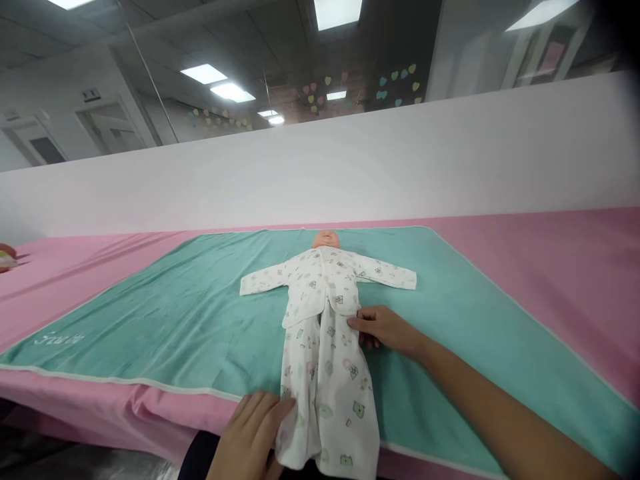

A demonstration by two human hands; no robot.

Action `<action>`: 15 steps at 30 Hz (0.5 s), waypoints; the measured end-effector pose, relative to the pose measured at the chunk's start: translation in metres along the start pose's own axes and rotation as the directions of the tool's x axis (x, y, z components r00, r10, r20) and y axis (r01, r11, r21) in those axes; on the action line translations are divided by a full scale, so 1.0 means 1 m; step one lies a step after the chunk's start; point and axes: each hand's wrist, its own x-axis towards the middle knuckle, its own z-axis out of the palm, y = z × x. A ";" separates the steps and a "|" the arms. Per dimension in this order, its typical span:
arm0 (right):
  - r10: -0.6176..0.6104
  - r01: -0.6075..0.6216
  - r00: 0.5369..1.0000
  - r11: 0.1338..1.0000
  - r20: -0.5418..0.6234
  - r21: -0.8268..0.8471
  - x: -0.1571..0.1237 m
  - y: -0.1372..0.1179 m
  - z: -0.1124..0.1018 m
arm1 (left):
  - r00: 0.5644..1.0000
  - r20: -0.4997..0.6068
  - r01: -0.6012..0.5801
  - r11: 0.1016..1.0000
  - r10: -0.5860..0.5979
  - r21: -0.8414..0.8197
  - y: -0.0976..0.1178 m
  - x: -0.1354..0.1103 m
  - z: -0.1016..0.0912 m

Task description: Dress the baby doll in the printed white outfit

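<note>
A baby doll (326,238) lies on its back, dressed in a white printed long-sleeved top (320,280) with both sleeves spread sideways. White printed baby pants (345,393) stretch from under the top's hem down over the near edge. My right hand (383,327) pinches the side of the pants near the waist, just below the hem, thumb on top. At the lower left, my left hand (255,427) is closed on the outer edge of a pants leg, with its thumb over the cloth. Some fingertips of both hands are hidden.
A green blanket (200,320) with pale edging lies under the doll, over a pink cloth (540,267) covering the table. A white wall panel (300,173) and a mirror (280,67) rise behind. A partly cut-off object (7,257) sits at the far left.
</note>
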 end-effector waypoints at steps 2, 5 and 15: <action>-0.006 0.007 1.000 0.999 -0.026 0.053 0.000 0.000 0.000 | 0.997 -0.070 0.032 0.999 -0.035 -0.043 0.007 0.007 0.001; -0.045 0.064 0.992 0.984 -0.116 0.166 -0.001 -0.001 -0.002 | 0.981 -0.140 0.120 0.988 -0.133 -0.096 0.014 0.024 -0.009; -0.054 0.093 0.981 0.974 -0.187 0.208 0.001 0.002 0.000 | 0.982 -0.158 0.081 0.988 -0.101 -0.130 0.024 0.016 -0.035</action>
